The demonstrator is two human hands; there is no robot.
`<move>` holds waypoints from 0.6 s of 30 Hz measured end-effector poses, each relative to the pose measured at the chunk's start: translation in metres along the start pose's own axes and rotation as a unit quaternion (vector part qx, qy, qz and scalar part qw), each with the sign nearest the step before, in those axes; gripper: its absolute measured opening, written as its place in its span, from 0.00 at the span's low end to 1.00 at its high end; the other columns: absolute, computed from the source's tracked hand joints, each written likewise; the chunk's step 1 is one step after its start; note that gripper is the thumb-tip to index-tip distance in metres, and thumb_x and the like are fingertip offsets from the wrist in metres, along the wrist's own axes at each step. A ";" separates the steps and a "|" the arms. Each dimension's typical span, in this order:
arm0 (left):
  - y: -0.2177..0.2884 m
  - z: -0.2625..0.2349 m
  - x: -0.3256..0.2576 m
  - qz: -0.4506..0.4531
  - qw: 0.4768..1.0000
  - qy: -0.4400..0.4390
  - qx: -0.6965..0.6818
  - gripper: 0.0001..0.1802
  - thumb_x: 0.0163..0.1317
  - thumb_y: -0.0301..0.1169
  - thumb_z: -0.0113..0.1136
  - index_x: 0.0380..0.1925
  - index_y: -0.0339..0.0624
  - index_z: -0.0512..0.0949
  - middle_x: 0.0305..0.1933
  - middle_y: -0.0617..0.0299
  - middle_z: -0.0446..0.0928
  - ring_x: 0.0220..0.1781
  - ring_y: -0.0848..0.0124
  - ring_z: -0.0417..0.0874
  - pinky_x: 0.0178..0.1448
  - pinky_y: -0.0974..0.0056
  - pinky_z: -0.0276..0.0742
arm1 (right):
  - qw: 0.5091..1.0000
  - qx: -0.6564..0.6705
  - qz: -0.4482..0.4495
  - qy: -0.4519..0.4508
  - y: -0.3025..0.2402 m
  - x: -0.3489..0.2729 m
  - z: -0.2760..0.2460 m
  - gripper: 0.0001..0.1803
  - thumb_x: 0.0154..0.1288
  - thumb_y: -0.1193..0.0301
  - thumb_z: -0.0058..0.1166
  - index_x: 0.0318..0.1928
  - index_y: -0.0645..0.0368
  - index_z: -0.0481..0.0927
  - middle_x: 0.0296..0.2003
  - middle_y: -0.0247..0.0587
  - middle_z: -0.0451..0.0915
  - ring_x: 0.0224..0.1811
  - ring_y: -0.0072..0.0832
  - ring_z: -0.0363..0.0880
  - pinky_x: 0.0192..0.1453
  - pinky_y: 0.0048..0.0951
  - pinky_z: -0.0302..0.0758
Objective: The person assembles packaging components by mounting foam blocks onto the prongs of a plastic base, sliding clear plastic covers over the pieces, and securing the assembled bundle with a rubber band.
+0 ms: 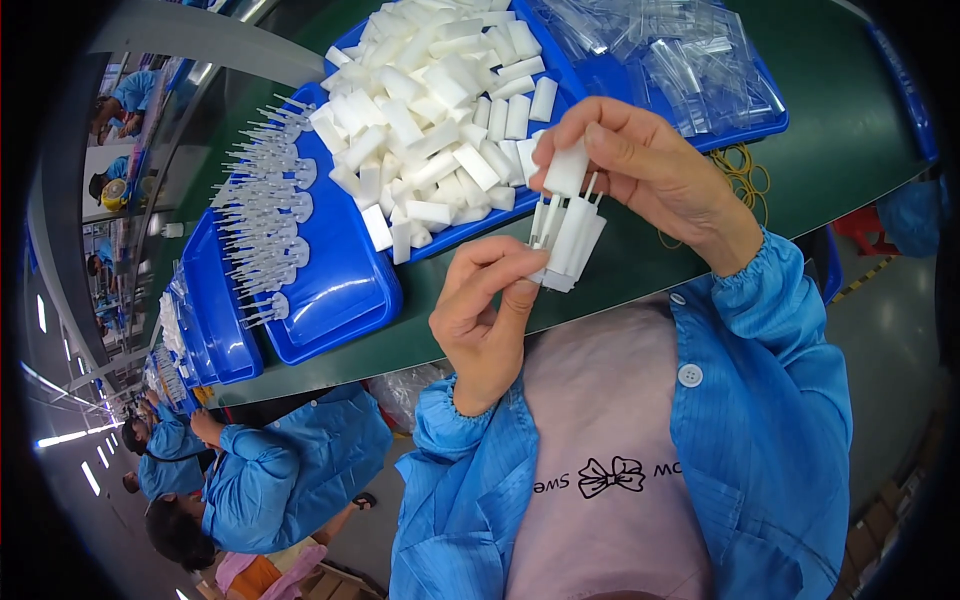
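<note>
Between the thumb and fingers of my left hand (480, 315) is the base of a translucent plastic part with thin upright prongs (541, 222). Several white blocks (572, 238) sit on or against its prongs, over the table's near edge. My right hand (655, 170) pinches one more white block (567, 170) at the top of the prongs. Its lower end is close to the prong tips; whether it touches them I cannot tell. My fingers partly cover the base of the part.
Beyond my hands, a blue tray (455, 238) is heaped with loose white blocks (430, 110). To its left, another blue tray (345, 315) has rows of pronged parts (275, 200). Clear plastic sleeves (690, 75) fill a tray at right, near yellow rubber bands (742, 180). Co-workers (270, 470) sit leftward.
</note>
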State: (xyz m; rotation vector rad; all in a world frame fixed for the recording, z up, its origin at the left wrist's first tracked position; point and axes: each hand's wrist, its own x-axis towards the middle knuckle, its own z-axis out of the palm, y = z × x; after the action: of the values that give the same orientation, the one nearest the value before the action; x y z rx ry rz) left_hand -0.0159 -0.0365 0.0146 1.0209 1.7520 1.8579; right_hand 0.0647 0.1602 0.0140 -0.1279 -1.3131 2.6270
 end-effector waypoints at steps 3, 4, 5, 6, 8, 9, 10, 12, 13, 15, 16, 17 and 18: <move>0.002 -0.002 0.001 0.000 0.999 -0.008 0.035 0.10 0.54 0.19 0.62 0.37 0.37 0.82 0.40 0.57 0.75 0.39 0.71 0.75 0.41 0.71 0.71 | 0.979 -0.191 -0.040 0.050 0.001 0.000 -0.001 0.14 0.67 0.64 0.52 0.48 0.58 0.76 0.39 0.34 0.78 0.45 0.21 0.76 0.51 0.21 0.71; 0.001 -0.003 0.002 0.027 0.996 -0.031 0.081 0.11 0.52 0.17 0.63 0.37 0.38 0.83 0.39 0.57 0.75 0.39 0.70 0.75 0.40 0.71 0.71 | 0.980 -0.191 -0.040 0.050 -0.001 -0.001 -0.002 0.14 0.67 0.64 0.52 0.48 0.58 0.76 0.39 0.34 0.78 0.45 0.21 0.76 0.51 0.21 0.71; 0.001 -0.004 0.003 0.055 0.989 -0.053 0.126 0.13 0.50 0.16 0.63 0.36 0.39 0.83 0.39 0.57 0.76 0.38 0.69 0.76 0.40 0.70 0.72 | 0.976 -0.210 -0.028 0.054 -0.004 -0.003 -0.001 0.15 0.66 0.64 0.53 0.49 0.57 0.75 0.39 0.34 0.79 0.43 0.20 0.76 0.50 0.20 0.71; 0.001 -0.005 0.004 0.054 0.989 -0.054 0.126 0.13 0.50 0.16 0.63 0.36 0.39 0.83 0.39 0.57 0.76 0.38 0.69 0.76 0.40 0.70 0.72 | 0.972 -0.229 -0.016 0.058 -0.007 -0.005 -0.001 0.16 0.64 0.64 0.55 0.49 0.57 0.75 0.39 0.33 0.79 0.42 0.19 0.76 0.49 0.20 0.71; 0.002 -0.006 0.004 0.052 0.984 -0.078 0.154 0.15 0.46 0.14 0.63 0.34 0.40 0.84 0.39 0.56 0.76 0.39 0.67 0.76 0.40 0.69 0.73 | 0.976 -0.214 -0.003 0.040 -0.007 -0.006 -0.004 0.16 0.64 0.64 0.55 0.49 0.57 0.75 0.39 0.33 0.79 0.42 0.19 0.76 0.49 0.20 0.71; 0.002 -0.006 0.004 0.052 0.984 -0.078 0.155 0.15 0.46 0.14 0.63 0.34 0.40 0.84 0.39 0.56 0.76 0.39 0.67 0.76 0.40 0.69 0.73 | 0.980 -0.199 0.008 0.021 -0.008 -0.006 -0.004 0.16 0.63 0.65 0.56 0.49 0.57 0.75 0.39 0.33 0.79 0.42 0.19 0.76 0.49 0.20 0.71; 0.002 -0.006 0.005 0.070 0.986 -0.071 0.134 0.15 0.46 0.14 0.63 0.35 0.39 0.84 0.41 0.55 0.75 0.39 0.67 0.76 0.41 0.68 0.73 | 0.980 -0.199 0.008 0.022 -0.009 -0.007 -0.002 0.16 0.63 0.65 0.56 0.49 0.57 0.75 0.39 0.33 0.79 0.42 0.19 0.76 0.49 0.20 0.71; 0.003 -0.005 0.005 0.087 0.988 -0.064 0.114 0.15 0.46 0.15 0.64 0.36 0.39 0.83 0.43 0.54 0.74 0.39 0.67 0.76 0.42 0.67 0.74 | 0.982 -0.183 0.004 0.046 -0.013 -0.011 0.008 0.18 0.61 0.64 0.59 0.48 0.58 0.73 0.38 0.35 0.78 0.44 0.20 0.76 0.51 0.22 0.71; 0.004 -0.004 0.004 0.100 0.987 -0.039 0.122 0.16 0.46 0.16 0.65 0.39 0.38 0.81 0.45 0.54 0.72 0.39 0.68 0.77 0.43 0.67 0.74 | 0.982 -0.182 0.004 0.045 -0.014 -0.013 0.011 0.18 0.61 0.64 0.59 0.48 0.58 0.73 0.38 0.35 0.78 0.44 0.20 0.76 0.51 0.22 0.71; 0.003 -0.001 0.002 0.114 0.985 -0.013 0.128 0.19 0.46 0.17 0.66 0.41 0.38 0.80 0.47 0.53 0.71 0.38 0.68 0.77 0.44 0.67 0.73 | 0.977 -0.205 -0.011 0.067 -0.015 -0.016 0.016 0.17 0.60 0.65 0.60 0.46 0.58 0.74 0.37 0.34 0.78 0.43 0.19 0.76 0.50 0.21 0.71; 0.000 0.000 0.001 0.109 0.988 -0.012 0.105 0.22 0.46 0.18 0.67 0.45 0.38 0.78 0.49 0.53 0.69 0.38 0.68 0.76 0.44 0.67 0.73 | 0.976 -0.206 -0.012 0.067 -0.014 -0.016 0.015 0.17 0.60 0.65 0.60 0.46 0.58 0.74 0.37 0.34 0.78 0.43 0.19 0.76 0.50 0.21 0.71; -0.001 0.000 0.000 0.105 0.991 -0.010 0.082 0.25 0.47 0.19 0.68 0.48 0.38 0.75 0.50 0.53 0.67 0.37 0.69 0.76 0.44 0.67 0.73 | 0.967 -0.241 -0.040 0.070 -0.011 -0.016 0.014 0.17 0.60 0.65 0.60 0.46 0.58 0.74 0.37 0.34 0.78 0.42 0.19 0.76 0.49 0.21 0.71; -0.002 0.000 0.001 0.103 0.991 -0.010 0.083 0.25 0.47 0.19 0.68 0.48 0.38 0.75 0.50 0.53 0.67 0.37 0.69 0.76 0.44 0.67 0.73 | 0.957 -0.273 -0.067 0.072 -0.009 -0.015 0.012 0.16 0.59 0.65 0.60 0.45 0.59 0.74 0.36 0.33 0.78 0.41 0.18 0.76 0.49 0.21 0.71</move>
State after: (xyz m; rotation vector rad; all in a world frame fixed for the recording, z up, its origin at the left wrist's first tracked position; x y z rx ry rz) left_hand -0.0169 -0.0354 0.0124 1.3251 1.8758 1.8363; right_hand 0.0790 0.1531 0.0280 -0.2931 -1.8797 2.0375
